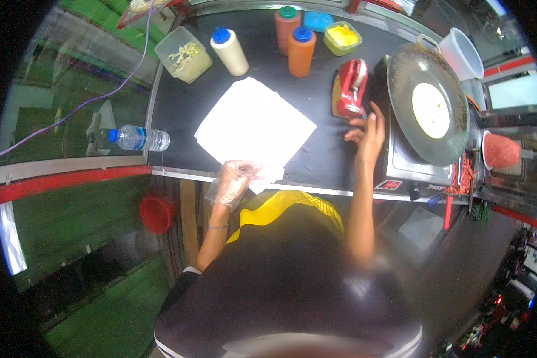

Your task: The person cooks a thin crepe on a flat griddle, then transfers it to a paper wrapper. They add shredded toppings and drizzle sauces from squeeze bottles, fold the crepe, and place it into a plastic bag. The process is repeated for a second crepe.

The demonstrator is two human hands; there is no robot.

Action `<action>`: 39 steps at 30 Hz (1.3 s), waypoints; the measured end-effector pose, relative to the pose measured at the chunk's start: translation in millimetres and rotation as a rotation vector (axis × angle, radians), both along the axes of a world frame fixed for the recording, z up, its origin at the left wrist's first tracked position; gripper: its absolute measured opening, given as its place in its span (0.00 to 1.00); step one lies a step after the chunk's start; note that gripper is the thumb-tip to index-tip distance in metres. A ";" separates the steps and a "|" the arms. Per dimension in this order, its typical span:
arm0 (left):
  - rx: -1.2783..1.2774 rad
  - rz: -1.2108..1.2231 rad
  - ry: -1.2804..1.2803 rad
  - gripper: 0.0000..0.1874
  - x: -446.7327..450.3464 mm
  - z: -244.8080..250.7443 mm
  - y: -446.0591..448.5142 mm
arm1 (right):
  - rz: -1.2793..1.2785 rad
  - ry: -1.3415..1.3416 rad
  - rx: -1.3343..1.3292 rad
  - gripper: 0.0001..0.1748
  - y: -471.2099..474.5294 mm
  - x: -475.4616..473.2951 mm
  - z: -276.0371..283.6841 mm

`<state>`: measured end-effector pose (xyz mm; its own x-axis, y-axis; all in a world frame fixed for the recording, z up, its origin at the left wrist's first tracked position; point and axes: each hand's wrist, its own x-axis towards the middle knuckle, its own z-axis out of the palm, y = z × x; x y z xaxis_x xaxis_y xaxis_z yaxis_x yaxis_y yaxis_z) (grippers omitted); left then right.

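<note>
A stack of white paper sheets (pixel 256 123) lies on the black tabletop. My left hand (pixel 236 179), in a clear plastic glove, is at the stack's near corner with its fingers curled; whether it pinches a sheet cannot be told. My bare right hand (pixel 368 132) is beside the red tape dispenser (pixel 351 87), fingers apart, with nothing seen in it. To the right, a pale round flatbread (pixel 431 110) lies in a dark wok (pixel 400 98) over a gas stove (pixel 411 172).
Sauce bottles (pixel 230 51) (pixel 301 53), a tub of shredded vegetable (pixel 185 67) and a tub of yellow slices (pixel 343 38) stand along the back. A water bottle (pixel 141 138) lies at the left edge. A red shredded food (pixel 464 176) is right of the stove.
</note>
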<state>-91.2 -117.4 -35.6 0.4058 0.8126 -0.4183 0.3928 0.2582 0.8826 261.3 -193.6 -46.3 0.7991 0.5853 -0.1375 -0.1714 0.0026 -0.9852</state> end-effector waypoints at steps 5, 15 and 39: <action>0.103 0.009 0.088 0.10 7.3 8.8 -5.2 | 0.206 0.017 -0.145 0.29 21.1 13.0 10.4; -0.026 0.048 -0.049 0.09 -5.0 -29.0 -2.3 | 0.167 0.335 0.063 0.23 7.6 -2.7 7.5; 0.193 -0.023 0.116 0.11 -7.7 -40.4 -1.5 | 0.629 -0.518 -0.091 0.14 9.0 -151.5 -33.4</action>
<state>-98.9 -118.9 -76.0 0.3838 0.8730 -0.3008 0.4981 0.0785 0.8636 109.9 -184.5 -79.7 0.3001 0.9496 0.0904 0.3629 -0.0260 -0.9315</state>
